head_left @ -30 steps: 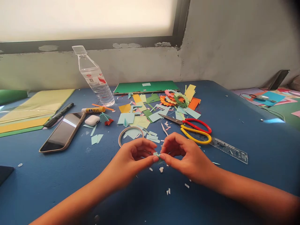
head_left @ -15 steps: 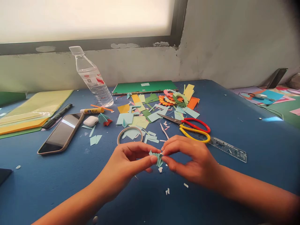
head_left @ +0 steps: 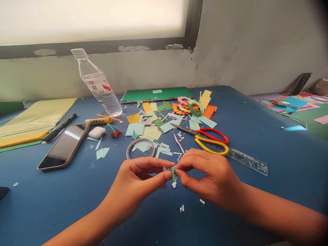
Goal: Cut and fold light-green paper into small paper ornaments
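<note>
A small folded piece of pale green paper (head_left: 173,172) is pinched between the fingertips of the left hand (head_left: 139,179) and the right hand (head_left: 208,176), both closed tightly on it just above a blue tabletop (head_left: 282,160). Compared with half a second earlier, the paper is held a little more bunched together, and the two hands have stayed pressed close around it. Tiny white paper snippets (head_left: 181,208) are scattered on the tabletop just nearer than the paper.

Beyond the folded paper, a roll of clear tape (head_left: 140,147) is seen slightly to its left. Red and yellow scissors (head_left: 208,138) lie beyond it to the right, resting over a clear ruler (head_left: 243,160). Farther to the left of the paper, a smartphone (head_left: 64,146) lies face up, with a white earbud case (head_left: 96,132), a glue stick (head_left: 98,121) and a black marker (head_left: 59,127) near it. A heap of coloured paper scraps (head_left: 176,114) is spread farther beyond the folded paper, and a green sheet (head_left: 156,94) lies behind that. A clear water bottle (head_left: 97,85) stands far beyond the paper to the left, tilted in the view. A grey wall (head_left: 243,51) and a dark-framed window (head_left: 94,20) close the scene.
</note>
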`<state>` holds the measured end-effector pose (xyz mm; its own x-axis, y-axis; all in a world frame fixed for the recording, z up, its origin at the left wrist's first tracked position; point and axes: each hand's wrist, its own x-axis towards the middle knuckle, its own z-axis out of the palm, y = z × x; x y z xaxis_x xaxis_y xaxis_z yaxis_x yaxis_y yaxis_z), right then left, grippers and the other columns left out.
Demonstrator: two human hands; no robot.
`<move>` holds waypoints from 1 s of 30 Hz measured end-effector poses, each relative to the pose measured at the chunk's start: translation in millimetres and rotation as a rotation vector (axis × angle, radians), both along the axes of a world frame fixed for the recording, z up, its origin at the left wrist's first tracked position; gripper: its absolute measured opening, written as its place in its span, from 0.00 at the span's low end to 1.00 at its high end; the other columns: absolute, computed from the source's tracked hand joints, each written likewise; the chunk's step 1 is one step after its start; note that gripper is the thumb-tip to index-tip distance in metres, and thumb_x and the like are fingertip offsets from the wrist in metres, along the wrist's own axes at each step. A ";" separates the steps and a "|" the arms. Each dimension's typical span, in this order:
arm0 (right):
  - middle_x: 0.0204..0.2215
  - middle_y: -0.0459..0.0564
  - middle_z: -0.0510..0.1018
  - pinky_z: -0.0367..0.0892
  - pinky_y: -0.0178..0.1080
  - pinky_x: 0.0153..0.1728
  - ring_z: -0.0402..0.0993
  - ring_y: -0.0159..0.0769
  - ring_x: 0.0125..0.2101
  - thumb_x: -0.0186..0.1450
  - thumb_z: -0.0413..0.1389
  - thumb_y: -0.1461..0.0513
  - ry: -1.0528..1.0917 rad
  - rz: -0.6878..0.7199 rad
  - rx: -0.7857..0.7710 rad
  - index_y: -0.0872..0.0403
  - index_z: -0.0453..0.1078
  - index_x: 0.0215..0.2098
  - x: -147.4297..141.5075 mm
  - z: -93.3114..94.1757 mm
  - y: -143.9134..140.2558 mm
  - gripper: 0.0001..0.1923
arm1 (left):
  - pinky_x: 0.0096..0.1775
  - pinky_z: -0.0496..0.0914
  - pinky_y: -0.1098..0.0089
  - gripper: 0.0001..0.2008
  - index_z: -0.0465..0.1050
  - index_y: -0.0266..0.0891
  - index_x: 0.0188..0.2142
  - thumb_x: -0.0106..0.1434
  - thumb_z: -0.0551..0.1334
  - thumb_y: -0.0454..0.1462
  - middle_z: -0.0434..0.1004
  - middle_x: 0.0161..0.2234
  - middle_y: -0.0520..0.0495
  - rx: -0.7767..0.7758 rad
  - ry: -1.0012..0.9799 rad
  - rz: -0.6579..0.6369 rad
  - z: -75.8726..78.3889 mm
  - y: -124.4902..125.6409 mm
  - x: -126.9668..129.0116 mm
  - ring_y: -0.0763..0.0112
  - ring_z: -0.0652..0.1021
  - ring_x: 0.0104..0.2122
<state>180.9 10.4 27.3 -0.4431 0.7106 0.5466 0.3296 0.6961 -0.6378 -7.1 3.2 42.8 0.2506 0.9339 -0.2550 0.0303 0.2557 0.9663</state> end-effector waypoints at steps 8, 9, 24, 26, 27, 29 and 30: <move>0.24 0.46 0.73 0.65 0.33 0.27 0.69 0.31 0.25 0.62 0.54 0.68 -0.048 -0.055 0.045 0.53 0.67 0.28 0.4 -3.4 2.5 0.05 | 0.29 0.74 0.79 0.06 0.82 0.46 0.30 0.51 0.70 0.34 0.83 0.31 0.52 0.164 0.096 0.033 -3.3 -5.6 1.8 0.69 0.80 0.31; 0.24 0.46 0.73 0.66 0.33 0.27 0.70 0.31 0.25 0.62 0.54 0.67 -0.059 -0.067 0.056 0.53 0.67 0.29 0.9 -4.1 3.4 0.05 | 0.29 0.75 0.78 0.06 0.82 0.46 0.30 0.51 0.70 0.34 0.83 0.32 0.52 0.180 0.111 0.037 -3.7 -6.1 1.5 0.68 0.80 0.31; 0.25 0.45 0.78 0.70 0.28 0.25 0.73 0.28 0.25 0.62 0.55 0.67 0.172 -0.014 -0.257 0.54 0.73 0.32 -0.3 5.0 0.3 0.05 | 0.24 0.70 0.84 0.03 0.81 0.44 0.29 0.53 0.70 0.36 0.80 0.27 0.54 -0.085 -0.144 0.016 -4.2 0.7 -3.3 0.78 0.75 0.26; 0.26 0.45 0.78 0.71 0.28 0.25 0.73 0.28 0.25 0.60 0.57 0.67 0.187 -0.015 -0.279 0.54 0.73 0.33 -0.6 6.2 -0.3 0.04 | 0.24 0.70 0.85 0.03 0.80 0.44 0.29 0.53 0.70 0.35 0.80 0.27 0.54 -0.098 -0.160 0.005 -3.7 0.5 -2.6 0.78 0.76 0.26; 0.26 0.45 0.78 0.71 0.28 0.25 0.74 0.28 0.25 0.59 0.58 0.67 0.185 -0.012 -0.285 0.54 0.73 0.33 -0.5 6.5 -0.3 0.04 | 0.24 0.70 0.84 0.03 0.80 0.44 0.29 0.53 0.70 0.35 0.81 0.27 0.54 -0.095 -0.163 0.008 -3.0 0.1 -2.0 0.78 0.76 0.26; 0.26 0.45 0.78 0.71 0.28 0.25 0.73 0.28 0.24 0.59 0.58 0.67 0.173 -0.008 -0.276 0.54 0.73 0.32 -0.1 6.4 -0.2 0.03 | 0.24 0.71 0.84 0.03 0.80 0.43 0.29 0.52 0.70 0.34 0.81 0.27 0.53 -0.071 -0.162 0.026 -1.2 -1.3 -0.4 0.78 0.75 0.25; 0.25 0.44 0.78 0.71 0.27 0.26 0.73 0.27 0.24 0.60 0.58 0.67 0.162 -0.008 -0.257 0.54 0.73 0.32 0.1 6.1 -0.1 0.03 | 0.25 0.71 0.83 0.03 0.81 0.43 0.28 0.51 0.71 0.34 0.81 0.27 0.53 -0.057 -0.156 0.039 -0.3 -2.0 0.4 0.79 0.75 0.24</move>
